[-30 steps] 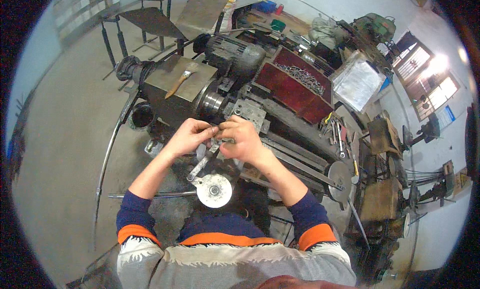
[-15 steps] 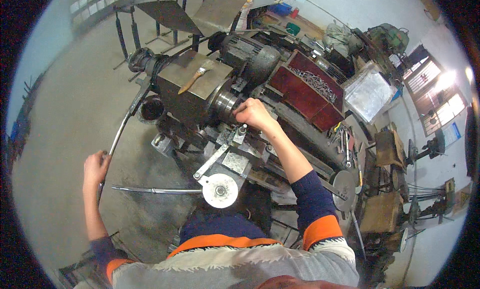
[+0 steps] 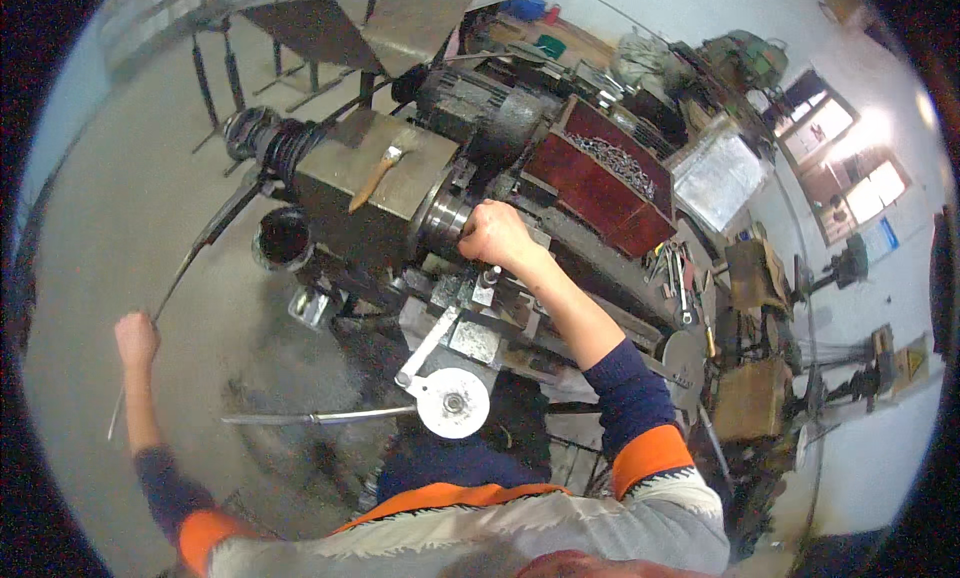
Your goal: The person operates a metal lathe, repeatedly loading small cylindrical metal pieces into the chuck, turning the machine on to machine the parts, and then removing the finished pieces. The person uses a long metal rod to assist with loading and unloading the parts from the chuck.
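Note:
My left hand is closed around a long metal lever, out at the far left. The lever runs up to the left end of a lathe's metal headstock, and its thin tip sticks out below my fist. At the shiny round chuck, my right hand is closed with its fingers curled against the front face. Whatever those fingers hold is hidden behind them. Below that hand are the tool post and its flat handle.
A wooden-handled brush lies on the headstock. Behind the lathe stand a motor and a dark red box of small metal pieces. Wrenches lie at the right. A white handwheel disc and a long rod are close to my body.
My left hand has swung outward to the left, taking the lever with it. My right hand stays at the chuck, its fingers curled in more. The whole view has shifted slightly.

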A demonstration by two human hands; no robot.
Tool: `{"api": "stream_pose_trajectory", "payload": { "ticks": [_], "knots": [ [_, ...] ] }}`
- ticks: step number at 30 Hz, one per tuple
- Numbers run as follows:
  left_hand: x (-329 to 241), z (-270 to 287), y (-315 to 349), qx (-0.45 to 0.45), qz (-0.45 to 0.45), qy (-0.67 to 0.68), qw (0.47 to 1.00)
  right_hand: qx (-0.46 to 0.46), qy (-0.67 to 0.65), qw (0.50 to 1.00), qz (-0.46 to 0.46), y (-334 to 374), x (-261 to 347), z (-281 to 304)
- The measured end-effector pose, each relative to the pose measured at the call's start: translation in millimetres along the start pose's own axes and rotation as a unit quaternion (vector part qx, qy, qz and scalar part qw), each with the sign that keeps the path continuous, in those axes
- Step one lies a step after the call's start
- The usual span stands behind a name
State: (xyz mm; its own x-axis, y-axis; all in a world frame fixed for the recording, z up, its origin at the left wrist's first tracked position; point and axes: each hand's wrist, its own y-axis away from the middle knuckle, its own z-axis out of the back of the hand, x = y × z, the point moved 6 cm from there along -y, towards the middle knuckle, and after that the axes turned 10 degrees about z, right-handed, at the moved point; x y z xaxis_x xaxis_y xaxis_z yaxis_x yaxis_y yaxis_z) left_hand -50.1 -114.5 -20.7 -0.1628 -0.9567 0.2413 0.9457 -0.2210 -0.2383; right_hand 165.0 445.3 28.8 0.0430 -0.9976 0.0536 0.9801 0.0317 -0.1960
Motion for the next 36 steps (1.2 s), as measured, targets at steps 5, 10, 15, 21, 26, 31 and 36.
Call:
{"api": "stream_pose_trajectory", "payload": {
  "ticks": [5, 10, 15, 21, 26, 31, 36],
  "knots": [
    [13, -20, -69, -0.063, 0.010, -0.036, 0.997, 0.011, -0.022, 0.998, -0.056, 1, -6, 6],
    [4, -25, -76, 0.029, 0.124, 0.091, 0.988, 0.042, -0.017, 0.996, -0.073, -1, -2, 15],
    [-124, 23, -32, -0.210, -0.069, 0.354, 0.909, -0.107, -0.104, 0.989, 0.003, 41, -8, 45],
    [-276, -154, 9, 0.332, -0.105, 0.285, 0.893, -0.195, -0.081, 0.977, -0.041, 167, -46, 101],
    [-312, -119, -1, 0.202, -0.243, 0.093, 0.944, -0.177, -0.075, 0.935, -0.298, 321, -81, 107],
    [-290, -122, 2, 0.187, -0.212, 0.036, 0.959, -0.148, -0.049, 0.856, -0.492, 449, -105, 100],
    [-215, -89, 18, 0.262, -0.079, 0.199, 0.941, -0.064, 0.068, 0.785, -0.612, 602, -130, 88]
  ]
}}
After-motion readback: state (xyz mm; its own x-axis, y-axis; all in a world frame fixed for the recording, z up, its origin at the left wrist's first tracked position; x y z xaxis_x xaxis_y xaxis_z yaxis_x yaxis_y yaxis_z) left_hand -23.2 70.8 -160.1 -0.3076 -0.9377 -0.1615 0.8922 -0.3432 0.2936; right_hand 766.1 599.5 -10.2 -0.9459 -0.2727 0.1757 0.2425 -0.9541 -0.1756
